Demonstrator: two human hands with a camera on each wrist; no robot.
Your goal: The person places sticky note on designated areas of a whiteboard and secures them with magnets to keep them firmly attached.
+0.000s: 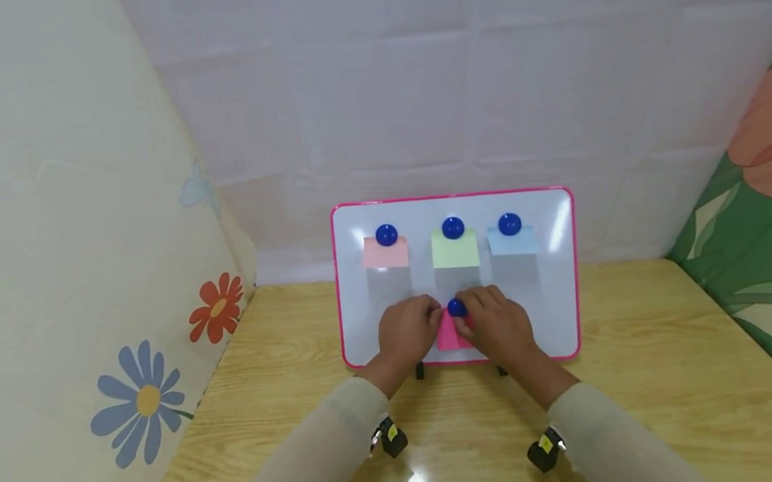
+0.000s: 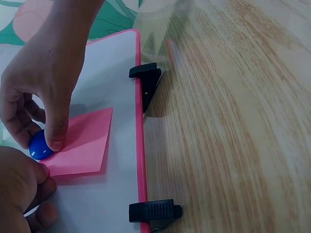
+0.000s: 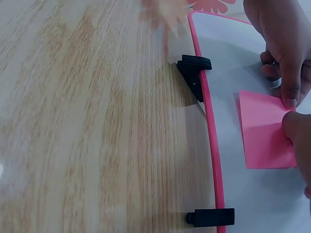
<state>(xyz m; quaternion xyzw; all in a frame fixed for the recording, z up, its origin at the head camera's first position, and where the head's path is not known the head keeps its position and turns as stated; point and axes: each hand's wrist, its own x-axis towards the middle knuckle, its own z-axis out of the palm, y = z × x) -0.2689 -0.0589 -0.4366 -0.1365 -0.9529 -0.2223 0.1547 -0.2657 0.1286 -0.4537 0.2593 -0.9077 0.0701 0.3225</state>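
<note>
A bright pink sticky note [image 1: 448, 334] lies against the lower middle of a pink-framed whiteboard [image 1: 365, 326]. My left hand [image 1: 408, 328] pinches the note's upper left corner between thumb and finger. At the note's top edge, my right hand [image 1: 501, 324] holds a round blue magnet [image 1: 456, 307] between thumb and fingers. In the left wrist view, the magnet [image 2: 41, 145] sits over the note's edge, close beside the left fingertips. The right wrist view shows the pink note [image 3: 265, 131] with both thumbs on its top edge; the magnet is hidden there.
Above, blue magnets hold a peach note [image 1: 385, 253], a green note [image 1: 455, 251] and a light blue note [image 1: 512, 241] on the board. Black clips [image 2: 151, 210] grip the board's lower edge, over a wooden table [image 1: 286, 355]. A white cloth [image 1: 416, 102] hangs behind.
</note>
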